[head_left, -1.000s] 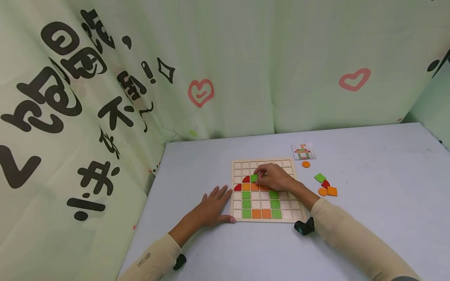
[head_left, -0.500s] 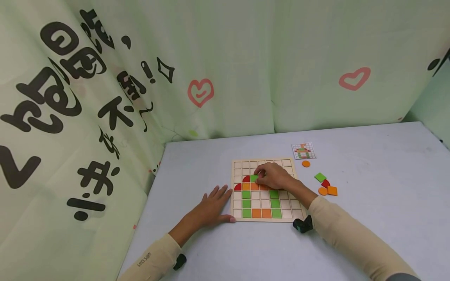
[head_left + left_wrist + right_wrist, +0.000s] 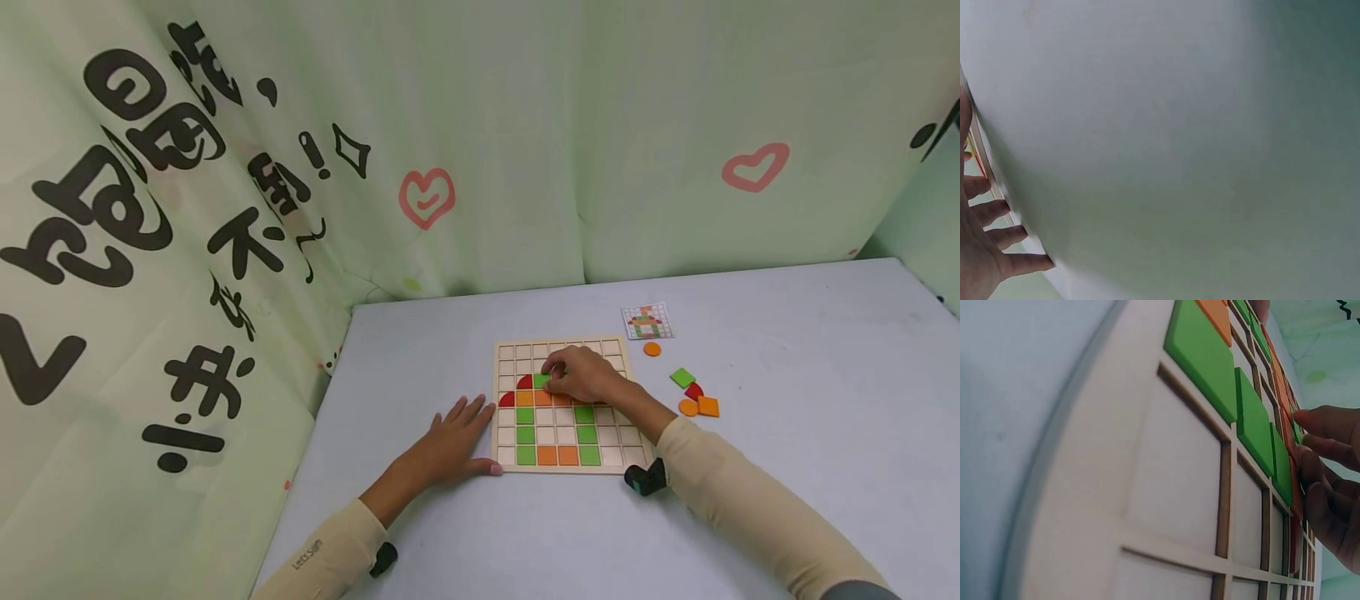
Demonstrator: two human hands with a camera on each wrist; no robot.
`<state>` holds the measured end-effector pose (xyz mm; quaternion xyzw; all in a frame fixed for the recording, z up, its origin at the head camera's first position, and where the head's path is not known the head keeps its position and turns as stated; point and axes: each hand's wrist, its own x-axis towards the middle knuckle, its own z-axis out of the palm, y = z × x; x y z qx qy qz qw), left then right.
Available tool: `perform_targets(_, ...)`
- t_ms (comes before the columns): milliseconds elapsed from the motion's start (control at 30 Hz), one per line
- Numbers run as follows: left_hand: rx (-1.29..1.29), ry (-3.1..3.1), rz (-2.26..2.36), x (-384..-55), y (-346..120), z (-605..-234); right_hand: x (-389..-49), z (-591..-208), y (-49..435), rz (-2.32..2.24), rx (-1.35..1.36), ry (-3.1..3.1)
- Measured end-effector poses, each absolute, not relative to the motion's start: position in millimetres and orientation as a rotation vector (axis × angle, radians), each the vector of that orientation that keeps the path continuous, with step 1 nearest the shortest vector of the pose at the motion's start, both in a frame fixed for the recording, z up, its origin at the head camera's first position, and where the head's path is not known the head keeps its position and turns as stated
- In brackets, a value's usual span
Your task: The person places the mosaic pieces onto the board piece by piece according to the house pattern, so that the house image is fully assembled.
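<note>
A wooden grid board [image 3: 573, 469] lies on the table with green and orange square tiles and red rounded tiles set in its cells. My right hand [image 3: 583, 375] reaches over it, thumb and fingertips pinching a green square tile [image 3: 541, 381] in the cell beside a red rounded tile [image 3: 525, 382]. Seen from the right wrist, that hand [image 3: 1338, 481] is bent close over the tiled rows and partly covers them. My left hand [image 3: 453, 442] rests on the table with fingers spread, fingertips and thumb along the board's left edge.
A small pattern card [image 3: 648, 321] lies beyond the board's far right corner, with an orange round tile [image 3: 652, 349] below it. Right of the board are a loose green square [image 3: 682, 377], a red piece [image 3: 694, 391], an orange disc [image 3: 687, 407] and an orange square [image 3: 708, 407].
The green tile under my right fingertips now sits flatter and squarer in its cell. My right forearm has shifted slightly left; my left hand has stayed in place.
</note>
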<state>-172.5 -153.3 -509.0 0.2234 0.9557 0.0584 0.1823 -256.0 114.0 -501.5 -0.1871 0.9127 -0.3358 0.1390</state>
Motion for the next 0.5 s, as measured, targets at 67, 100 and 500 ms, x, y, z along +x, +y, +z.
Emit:
perform_targets(67,0.629,2.698,0.162,-172.5,-153.4,-508.7,-255.3,-500.2,114.1,-0.968,-0.537,2.638)
perform_targets(100,0.629,2.699,0.163,-172.7,-153.5,-508.8,-254.7,-499.4,114.5,-0.967,-0.538,2.638)
perform_targets(500,0.645,2.704,0.175,-172.2,-154.4,-509.0,-248.9,-496.6,142.0,-1.081,-0.593,2.599)
